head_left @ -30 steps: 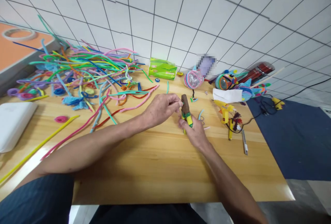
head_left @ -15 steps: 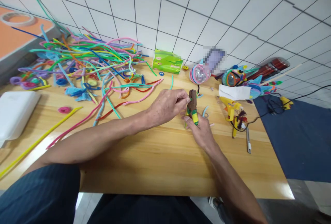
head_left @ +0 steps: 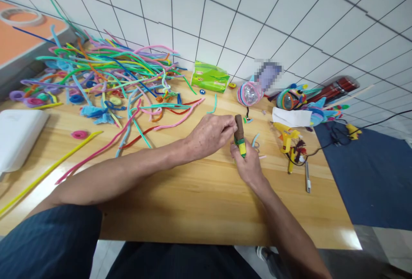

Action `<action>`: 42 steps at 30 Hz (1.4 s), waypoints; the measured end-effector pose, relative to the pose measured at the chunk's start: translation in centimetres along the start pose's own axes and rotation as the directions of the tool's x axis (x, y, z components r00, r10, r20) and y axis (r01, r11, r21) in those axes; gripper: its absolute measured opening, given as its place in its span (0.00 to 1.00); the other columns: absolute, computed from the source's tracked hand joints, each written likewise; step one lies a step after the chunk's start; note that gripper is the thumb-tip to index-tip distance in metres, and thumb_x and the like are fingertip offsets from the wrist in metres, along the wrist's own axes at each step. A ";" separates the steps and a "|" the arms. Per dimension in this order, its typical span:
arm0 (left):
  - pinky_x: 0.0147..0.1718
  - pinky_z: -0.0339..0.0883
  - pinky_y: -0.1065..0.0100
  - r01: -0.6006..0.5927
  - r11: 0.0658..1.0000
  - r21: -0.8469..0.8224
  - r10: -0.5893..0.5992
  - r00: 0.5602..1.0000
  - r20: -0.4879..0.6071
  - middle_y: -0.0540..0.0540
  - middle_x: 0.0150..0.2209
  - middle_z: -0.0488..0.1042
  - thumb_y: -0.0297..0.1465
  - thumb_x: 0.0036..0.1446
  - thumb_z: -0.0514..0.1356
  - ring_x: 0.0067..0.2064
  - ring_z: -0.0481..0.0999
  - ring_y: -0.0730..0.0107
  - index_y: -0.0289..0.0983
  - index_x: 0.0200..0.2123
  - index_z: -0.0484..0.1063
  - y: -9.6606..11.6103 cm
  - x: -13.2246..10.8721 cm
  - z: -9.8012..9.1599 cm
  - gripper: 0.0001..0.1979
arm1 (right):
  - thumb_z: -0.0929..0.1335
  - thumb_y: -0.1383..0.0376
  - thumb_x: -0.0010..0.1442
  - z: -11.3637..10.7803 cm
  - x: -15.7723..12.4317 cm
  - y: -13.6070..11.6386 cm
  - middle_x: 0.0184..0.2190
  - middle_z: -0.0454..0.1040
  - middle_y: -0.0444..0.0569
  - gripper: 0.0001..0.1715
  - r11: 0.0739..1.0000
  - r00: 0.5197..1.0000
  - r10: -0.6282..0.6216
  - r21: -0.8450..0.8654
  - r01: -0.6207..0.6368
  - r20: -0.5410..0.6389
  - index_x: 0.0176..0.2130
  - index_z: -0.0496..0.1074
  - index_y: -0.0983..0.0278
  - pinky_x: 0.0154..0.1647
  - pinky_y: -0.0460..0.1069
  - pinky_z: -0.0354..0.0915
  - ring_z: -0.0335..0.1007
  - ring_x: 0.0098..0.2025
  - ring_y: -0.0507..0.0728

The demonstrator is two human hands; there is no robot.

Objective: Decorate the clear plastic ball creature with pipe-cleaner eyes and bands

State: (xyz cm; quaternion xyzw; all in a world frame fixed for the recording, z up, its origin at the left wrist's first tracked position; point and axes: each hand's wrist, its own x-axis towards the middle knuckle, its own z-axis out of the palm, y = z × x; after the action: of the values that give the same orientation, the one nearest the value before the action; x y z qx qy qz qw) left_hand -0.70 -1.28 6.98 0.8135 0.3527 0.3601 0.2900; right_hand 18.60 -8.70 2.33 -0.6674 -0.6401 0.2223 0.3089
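Over the wooden table, my right hand (head_left: pixel 251 164) grips a pair of pliers (head_left: pixel 239 132) by their yellow-and-green handles, with the brown jaws pointing up and away from me. My left hand (head_left: pixel 212 135) is closed in a pinch right beside the jaws. Whatever lies between its fingertips is hidden. Just beyond the hands rest a short teal pipe cleaner piece (head_left: pixel 215 104) and some small green and blue scraps (head_left: pixel 247 120). A light blue pipe cleaner piece (head_left: pixel 255 138) lies to the right of the pliers.
Many coloured pipe cleaners (head_left: pixel 112 66) are heaped at the back left. Along the wall stand a green tissue pack (head_left: pixel 210 77) and pipe-cleaner-wrapped crafts (head_left: pixel 249 93). At right lie a yellow glue gun (head_left: pixel 286 136) with its cord and a utility knife (head_left: pixel 308 178). A white case (head_left: pixel 22 137) sits left.
The pliers have turned in my right hand, so their jaws look narrower. A green bit seen at the jaws before is now out of sight. My left hand stays pinched close by.
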 end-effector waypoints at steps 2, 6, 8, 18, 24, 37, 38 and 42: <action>0.31 0.60 0.69 0.000 1.000 0.012 0.000 1.000 0.001 0.51 0.27 0.77 0.27 0.69 0.58 0.26 0.70 0.73 0.36 0.32 0.75 -0.2 0.0 0.1 0.11 | 0.64 0.49 0.66 0.1 0.1 0.1 0.24 0.72 0.43 0.15 1.000 1.000 0.008 -0.004 -0.008 0.006 0.37 0.68 0.57 0.32 0.51 0.63 0.70 0.28 0.57; 0.32 0.63 0.70 -0.056 0.997 0.046 0.055 0.998 0.014 0.51 0.28 0.78 0.29 0.71 0.58 0.28 0.72 0.73 0.37 0.36 0.76 -0.2 0.1 -0.1 0.10 | 0.63 0.49 0.69 -0.5 0.0 -0.2 0.24 0.73 0.42 0.17 0.995 0.995 -0.013 0.101 0.003 0.097 0.36 0.68 0.57 0.32 0.51 0.65 0.70 0.27 0.57; 0.34 0.64 0.70 -0.092 0.992 0.088 0.090 0.996 0.018 0.50 0.30 0.78 0.29 0.72 0.57 0.29 0.75 0.72 0.37 0.36 0.75 0.0 0.1 -0.3 0.11 | 0.63 0.49 0.68 -1.0 -0.1 -0.3 0.24 0.73 0.43 0.17 0.998 0.997 -0.030 0.062 0.025 0.070 0.35 0.67 0.57 0.32 0.51 0.64 0.70 0.27 0.57; 0.36 0.68 0.68 -0.131 0.957 0.258 0.123 0.991 0.048 0.47 0.30 0.77 0.28 0.74 0.55 0.33 0.78 0.66 0.37 0.34 0.73 -1.4 0.2 0.6 0.13 | 0.63 0.48 0.64 -1.9 0.3 -0.8 0.26 0.75 0.47 0.16 0.986 0.997 0.026 -0.165 -0.014 0.072 0.34 0.65 0.56 0.34 0.53 0.60 0.72 0.30 0.62; 0.36 0.68 0.68 -0.082 0.995 0.060 0.077 0.995 0.068 0.50 0.29 0.77 0.26 0.70 0.59 0.32 0.78 0.68 0.39 0.32 0.72 -1.2 -0.7 2.0 0.10 | 0.63 0.47 0.64 -3.0 0.9 -0.8 0.25 0.77 0.47 0.18 0.992 0.999 0.046 -0.117 -0.044 0.007 0.36 0.70 0.56 0.35 0.53 0.60 0.73 0.31 0.62; 0.29 0.64 0.73 0.308 0.700 -0.644 -0.423 0.906 -0.026 0.52 0.22 0.75 0.24 0.61 0.63 0.24 0.71 0.76 0.37 0.27 0.70 -6.3 3.8 -1.1 0.10 | 0.73 0.49 0.60 -2.3 7.6 -0.2 0.28 0.81 0.49 0.18 0.853 0.835 0.293 0.267 -0.448 0.466 0.35 0.77 0.62 0.23 0.48 0.55 0.60 0.22 0.51; 0.30 0.65 0.73 0.326 0.680 -0.657 -0.424 0.906 0.010 0.52 0.22 0.76 0.24 0.61 0.64 0.25 0.72 0.76 0.36 0.27 0.71 -6.2 3.7 -0.8 0.09 | 0.74 0.50 0.59 -2.4 7.6 -0.4 0.33 0.84 0.52 0.18 0.830 0.825 0.288 0.303 -0.468 0.487 0.38 0.79 0.62 0.23 0.47 0.56 0.62 0.23 0.51; 0.31 0.65 0.72 0.350 0.654 -0.671 -0.421 0.905 0.062 0.50 0.24 0.78 0.26 0.63 0.64 0.26 0.74 0.75 0.36 0.27 0.71 -6.4 3.2 -0.2 0.10 | 0.77 0.49 0.57 -4.2 6.2 0.3 0.44 0.87 0.55 0.23 0.750 0.824 0.234 0.443 -0.490 0.515 0.45 0.81 0.61 0.20 0.46 0.56 0.64 0.24 0.51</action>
State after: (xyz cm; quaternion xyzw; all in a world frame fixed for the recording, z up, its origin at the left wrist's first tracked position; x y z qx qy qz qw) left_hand -1.62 5.04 3.70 0.5423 0.3784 0.4317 0.6134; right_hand 22.20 -3.10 5.75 -0.5956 -0.4521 0.5968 0.2909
